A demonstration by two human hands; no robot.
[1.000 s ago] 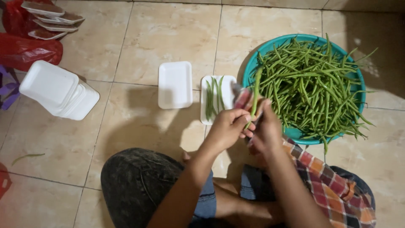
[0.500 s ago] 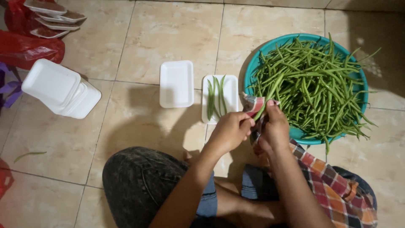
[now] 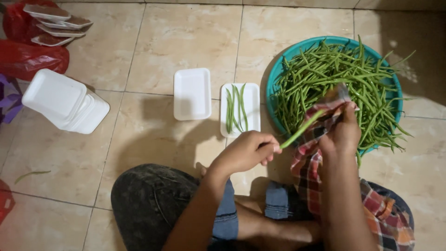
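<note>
an empty white foam tray (image 3: 192, 94) lies flat on the beige tiled floor (image 3: 176, 37). well to its left sits a stack of white foam trays (image 3: 65, 101), tilted a little. beyond the stack, far up-left of the empty tray, red plastic bags (image 3: 29, 58) lie against the edge of view, with several flat packed trays (image 3: 56, 23) piled on them. a purple bag (image 3: 8, 100) shows just left of the stack. below-left of the empty tray a lone green stalk (image 3: 31, 174) lies on a tile.
</note>
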